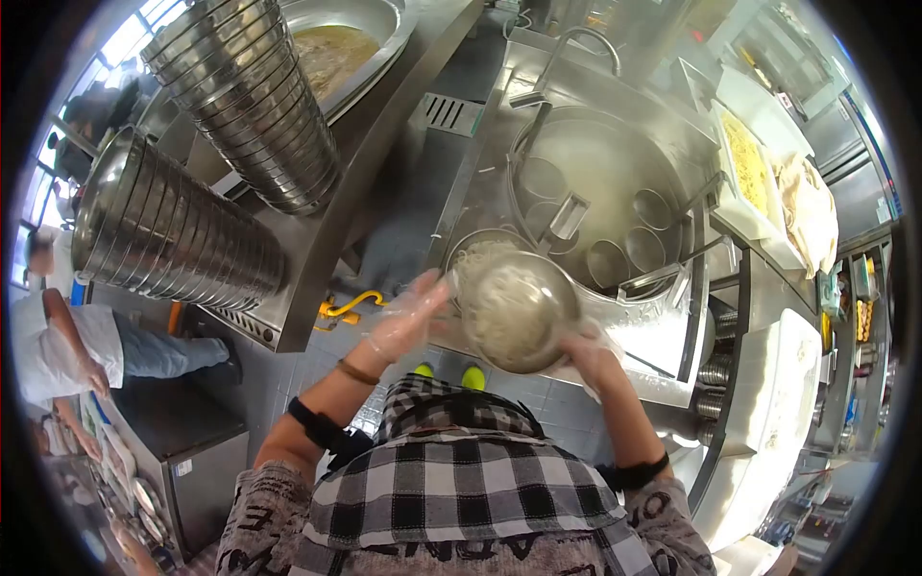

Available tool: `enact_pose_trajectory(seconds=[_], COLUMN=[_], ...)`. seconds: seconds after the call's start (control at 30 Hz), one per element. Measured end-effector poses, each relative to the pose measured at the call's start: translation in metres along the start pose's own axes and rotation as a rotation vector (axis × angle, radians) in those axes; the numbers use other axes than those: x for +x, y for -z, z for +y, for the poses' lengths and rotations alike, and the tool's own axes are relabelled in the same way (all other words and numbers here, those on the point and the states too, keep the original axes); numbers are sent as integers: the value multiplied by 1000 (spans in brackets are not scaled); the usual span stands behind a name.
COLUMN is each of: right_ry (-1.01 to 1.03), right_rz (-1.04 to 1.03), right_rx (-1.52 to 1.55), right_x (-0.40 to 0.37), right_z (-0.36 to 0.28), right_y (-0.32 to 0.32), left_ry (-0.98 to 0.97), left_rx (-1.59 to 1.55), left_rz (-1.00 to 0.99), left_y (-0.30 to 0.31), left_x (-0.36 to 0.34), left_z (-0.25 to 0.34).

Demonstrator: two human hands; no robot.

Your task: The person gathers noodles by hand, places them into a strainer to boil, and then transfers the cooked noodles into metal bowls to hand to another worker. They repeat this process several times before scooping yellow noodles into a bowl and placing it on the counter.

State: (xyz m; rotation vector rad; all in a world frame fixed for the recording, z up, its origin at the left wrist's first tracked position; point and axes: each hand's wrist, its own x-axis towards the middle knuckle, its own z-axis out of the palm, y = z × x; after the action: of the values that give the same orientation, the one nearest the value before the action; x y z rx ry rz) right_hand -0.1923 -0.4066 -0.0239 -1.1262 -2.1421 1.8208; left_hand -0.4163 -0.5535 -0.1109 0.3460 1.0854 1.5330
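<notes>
Here, head view: the right hand (588,357), gloved in clear film, grasps the metal bowl (528,331) at its right rim, above the counter edge (663,384) in front of the noodle boiler (615,206). The left hand (408,317), likewise gloved, is spread and unclenched at the bowl's left rim. The bowl is judged stiff, smooth and probably slick; the white noodles (504,302) in it look soft, limp and slippery, so support belongs at rim or base. The boiler and the stacked steel bowls (173,230) bound the sides; the floor aisle (403,221) between them lies open.
</notes>
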Motion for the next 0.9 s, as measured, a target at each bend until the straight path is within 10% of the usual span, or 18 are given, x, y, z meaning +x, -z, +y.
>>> enact_pose_trajectory(seconds=[0.07,0.37,0.7,0.9], right_ry=[-209,-169,-108,-60], right_rz=[124,453,-56,-179], right_rx=[221,345,395,228], right_x=[-19,-48,63,110], right_z=[17,81,99,67], right_y=[19,81,201,179], left_ry=[49,-249,-299,-484], left_rx=[137,286,-165,-168], left_rz=[301,267,753,1216], left_y=[2,13,-91,-38], left_x=[20,66,-102,-211], left_z=[-19,-72,39,20])
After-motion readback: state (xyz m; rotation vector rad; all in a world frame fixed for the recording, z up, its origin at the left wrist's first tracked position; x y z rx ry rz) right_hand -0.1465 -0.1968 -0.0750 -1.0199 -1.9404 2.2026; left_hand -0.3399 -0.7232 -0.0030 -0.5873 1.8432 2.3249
